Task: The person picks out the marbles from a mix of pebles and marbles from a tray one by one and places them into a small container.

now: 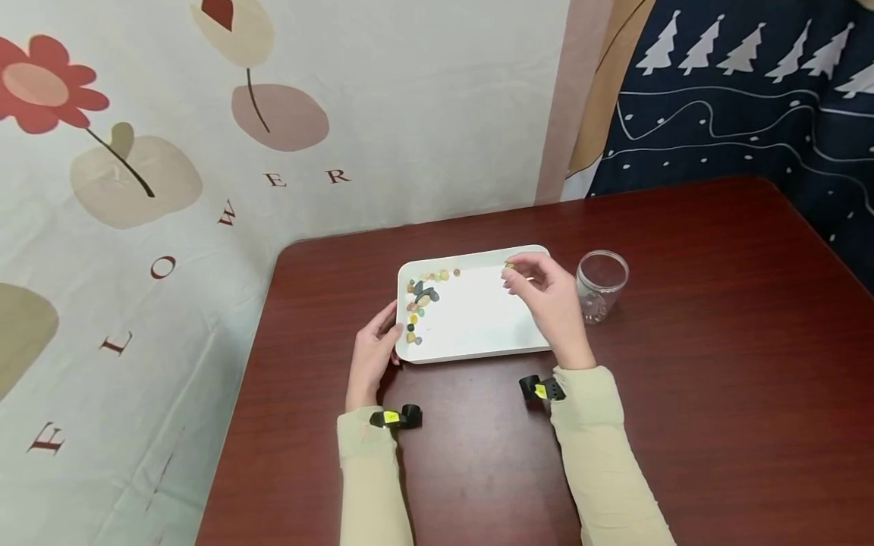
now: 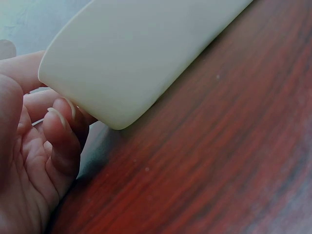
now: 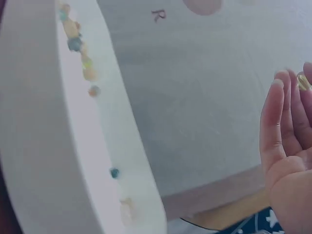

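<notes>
A white tray [image 1: 478,326] lies on the table with small coloured stones [image 1: 423,301] along its left side and far left edge. My left hand [image 1: 372,355] holds the tray's left end, its fingers at the near corner in the left wrist view. Above the right part of the tray, my right hand [image 1: 549,299] pinches a small yellow stone [image 3: 303,81] between thumb and fingertips. The right wrist view also has a dark teal stone [image 3: 114,173] and a pale stone [image 3: 127,212] in the tray; in the head view my right hand hides them.
A clear plastic jar [image 1: 602,284] stands uncapped right of the tray, with some stones at its bottom. The dark red table [image 1: 717,364] stretches to the right, and a floral cloth [image 1: 423,114] hangs behind it. A navy cloth [image 1: 737,121] hangs at the back right.
</notes>
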Tool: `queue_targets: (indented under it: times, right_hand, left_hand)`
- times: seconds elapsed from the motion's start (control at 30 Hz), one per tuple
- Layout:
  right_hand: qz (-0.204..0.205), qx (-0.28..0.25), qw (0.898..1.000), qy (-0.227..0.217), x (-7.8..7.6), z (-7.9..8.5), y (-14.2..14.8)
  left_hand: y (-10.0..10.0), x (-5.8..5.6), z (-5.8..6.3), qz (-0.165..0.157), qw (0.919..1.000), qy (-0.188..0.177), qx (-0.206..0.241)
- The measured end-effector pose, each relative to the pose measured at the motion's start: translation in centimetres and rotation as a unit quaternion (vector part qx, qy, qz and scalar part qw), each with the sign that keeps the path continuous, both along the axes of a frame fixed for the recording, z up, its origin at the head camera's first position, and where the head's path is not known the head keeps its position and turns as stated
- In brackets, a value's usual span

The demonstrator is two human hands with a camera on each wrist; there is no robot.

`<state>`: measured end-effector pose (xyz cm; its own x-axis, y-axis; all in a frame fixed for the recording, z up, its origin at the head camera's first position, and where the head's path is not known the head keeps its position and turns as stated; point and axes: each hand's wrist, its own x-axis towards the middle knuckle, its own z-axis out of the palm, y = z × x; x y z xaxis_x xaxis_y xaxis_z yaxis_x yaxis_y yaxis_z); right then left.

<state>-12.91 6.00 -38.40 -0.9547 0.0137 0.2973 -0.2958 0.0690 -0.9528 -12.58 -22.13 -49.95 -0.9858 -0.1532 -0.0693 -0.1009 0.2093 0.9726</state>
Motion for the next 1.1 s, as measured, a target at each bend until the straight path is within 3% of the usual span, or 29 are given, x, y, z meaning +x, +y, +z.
queue_targets:
  times: [0.2, 0.47, 0.7, 0.93, 1.1]
  right_hand:
    - [-0.053, 0.013, 0.998, 0.011, 0.0, 0.2, 1.5]
    - [-0.124, 0.038, 0.99, 0.047, -1.1, -1.5, 3.5]
    - [-0.154, 0.041, 0.985, 0.072, -1.3, -1.7, 4.6]
    - [-0.177, 0.017, 0.981, 0.075, -0.2, 0.1, 5.1]
    - [-0.202, 0.016, 0.977, 0.07, -1.1, -1.5, 6.4]
  left_hand:
    - [-0.1, 0.0, 0.0, -0.003, 1.0, -0.006, 0.004]
    - [0.0, -0.2, 0.0, -0.004, 1.0, -0.004, 0.005]
    - [0.1, -0.2, 0.1, -0.001, 1.0, -0.007, 0.006]
    - [0.2, -0.3, -0.1, -0.001, 1.0, 0.0, 0.006]
    - [0.2, -0.3, 0.2, -0.006, 0.9998, -0.014, 0.016]
